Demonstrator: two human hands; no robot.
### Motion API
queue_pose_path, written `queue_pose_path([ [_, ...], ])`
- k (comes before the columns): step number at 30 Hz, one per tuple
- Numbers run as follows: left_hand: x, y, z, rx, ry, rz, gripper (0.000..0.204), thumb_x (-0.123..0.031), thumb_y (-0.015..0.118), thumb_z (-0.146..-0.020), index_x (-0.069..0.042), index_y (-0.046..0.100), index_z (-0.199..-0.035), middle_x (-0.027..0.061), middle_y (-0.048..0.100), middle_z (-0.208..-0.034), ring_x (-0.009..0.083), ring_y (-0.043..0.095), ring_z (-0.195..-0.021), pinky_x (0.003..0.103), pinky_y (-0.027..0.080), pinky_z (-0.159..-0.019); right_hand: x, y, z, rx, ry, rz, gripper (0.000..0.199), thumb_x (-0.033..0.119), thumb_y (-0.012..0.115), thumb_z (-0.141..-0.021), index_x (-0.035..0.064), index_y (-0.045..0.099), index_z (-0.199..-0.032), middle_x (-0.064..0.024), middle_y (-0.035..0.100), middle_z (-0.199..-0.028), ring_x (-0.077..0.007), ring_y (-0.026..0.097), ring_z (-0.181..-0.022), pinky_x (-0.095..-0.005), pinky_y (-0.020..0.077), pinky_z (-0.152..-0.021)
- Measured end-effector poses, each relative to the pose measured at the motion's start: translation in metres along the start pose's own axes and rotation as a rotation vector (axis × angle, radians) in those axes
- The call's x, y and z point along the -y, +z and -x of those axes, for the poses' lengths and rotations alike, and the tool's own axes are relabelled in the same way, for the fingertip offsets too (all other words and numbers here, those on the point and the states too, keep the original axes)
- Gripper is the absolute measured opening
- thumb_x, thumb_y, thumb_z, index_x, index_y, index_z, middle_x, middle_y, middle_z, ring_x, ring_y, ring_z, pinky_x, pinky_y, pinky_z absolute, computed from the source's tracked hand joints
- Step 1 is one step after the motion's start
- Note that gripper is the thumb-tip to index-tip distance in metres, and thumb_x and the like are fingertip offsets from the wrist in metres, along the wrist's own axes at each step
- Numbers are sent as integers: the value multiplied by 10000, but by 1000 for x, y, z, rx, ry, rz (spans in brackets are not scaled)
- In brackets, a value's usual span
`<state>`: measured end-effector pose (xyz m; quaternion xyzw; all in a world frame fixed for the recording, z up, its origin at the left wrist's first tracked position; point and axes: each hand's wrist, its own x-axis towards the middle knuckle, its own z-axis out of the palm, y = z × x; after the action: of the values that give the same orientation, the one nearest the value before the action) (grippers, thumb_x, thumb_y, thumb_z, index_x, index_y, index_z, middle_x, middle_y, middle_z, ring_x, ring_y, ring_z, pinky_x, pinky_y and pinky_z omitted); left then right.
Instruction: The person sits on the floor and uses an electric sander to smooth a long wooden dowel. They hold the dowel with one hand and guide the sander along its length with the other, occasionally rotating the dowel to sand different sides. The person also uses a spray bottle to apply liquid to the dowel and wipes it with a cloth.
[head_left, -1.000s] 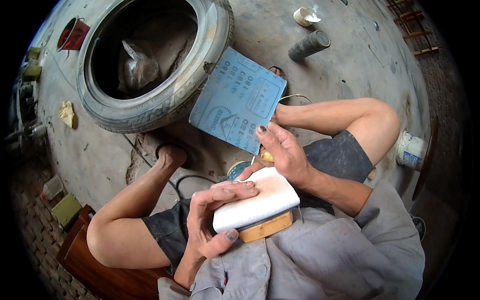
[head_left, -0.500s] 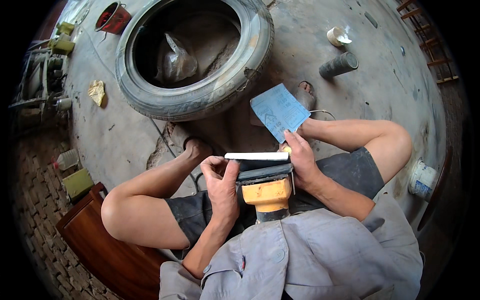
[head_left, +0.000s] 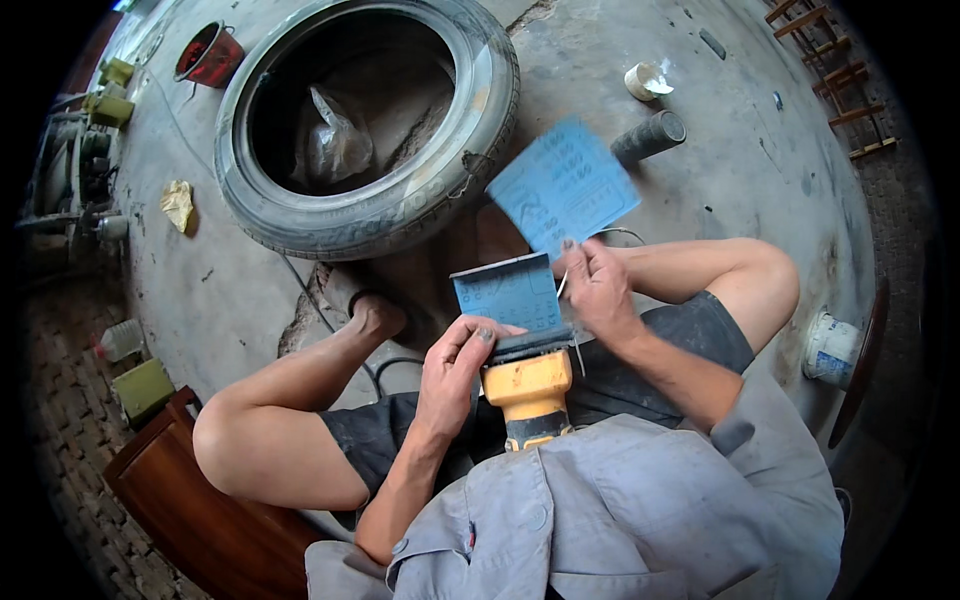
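Note:
A yellow sander [head_left: 527,382] with a dark flat pad [head_left: 530,343] rests upside down against my lap. Rising from the pad is a blue printed sandpaper piece [head_left: 505,298] with a dark strip along its far edge. My left hand [head_left: 452,372] is closed on the left end of the sander's pad, its fingertips at the base of that piece. Between thumb and fingers, my right hand [head_left: 598,292] pinches the near corner of a separate blue sandpaper sheet [head_left: 565,188], printed side up and slightly blurred. A thin metal rod shows beside the right fingers.
A large tire [head_left: 490,110] lies ahead with a clear plastic bag [head_left: 338,145] inside it. Around it are a red-stained bucket [head_left: 212,55], a dark cylinder [head_left: 650,138], a white cup [head_left: 645,82] and crumpled yellow paper [head_left: 177,205]. A white bucket [head_left: 832,348] stands right.
The piece at the pad has tipped so its blue printed face shows. My right hand has moved up, swinging its sheet rightward. My left fingers have shifted down toward the pad.

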<state>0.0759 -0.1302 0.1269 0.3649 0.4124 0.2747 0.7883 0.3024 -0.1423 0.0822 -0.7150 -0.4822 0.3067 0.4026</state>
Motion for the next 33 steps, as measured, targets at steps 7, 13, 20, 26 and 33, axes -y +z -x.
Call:
queue_pose_path([
  [7, -2, 3, -4, -59, -201, 138, 937, -756, 212, -980, 45, 572, -1307, 133, 642, -1249, 224, 578, -1205, 360, 406, -1090, 46, -77, -49, 280, -940, 765, 444, 155, 666, -847, 9, 634, -1265, -27, 508, -673, -173, 537, -589, -313, 428, -606],
  [13, -13, 5, 2, -48, -186, 68, 975, -806, 248, -944, 29, 540, -1354, 135, 609, -1312, 223, 545, -1242, 381, 365, -1119, 26, -71, -61, 301, -1094, 918, 541, 131, 652, -827, -8, 598, -1346, -8, 472, -665, -156, 474, -575, -312, 432, -651],
  [20, 0, -4, -2, -28, -160, -73, 475, -313, 548, -1026, 53, 562, -1329, 89, 647, -1181, 134, 587, -1048, 282, 451, -940, 26, -55, -62, 286, -785, 693, 422, 158, 634, -894, -25, 626, -1274, -47, 506, -649, -168, 526, -587, -334, 452, -631],
  [26, -3, -2, -1, -43, -141, -60, 444, -293, 572, -1015, 55, 589, -1291, 81, 661, -1144, 129, 593, -1033, 277, 455, -932, 42, -58, -32, 797, 499, -221, 463, 477, 584, -1012, 29, 701, -1017, 21, 503, -663, -78, 467, -545, -280, 381, -487],
  [33, 8, -11, -6, -56, -83, -6, 483, -410, 452, -1072, 24, 657, -1130, 71, 662, -1045, 113, 571, -949, 291, 450, -884, 38, -51, -18, 574, 110, -171, 389, 316, 697, -969, -5, 611, -768, 24, 407, -630, -64, 350, -622, -284, 328, -542],
])
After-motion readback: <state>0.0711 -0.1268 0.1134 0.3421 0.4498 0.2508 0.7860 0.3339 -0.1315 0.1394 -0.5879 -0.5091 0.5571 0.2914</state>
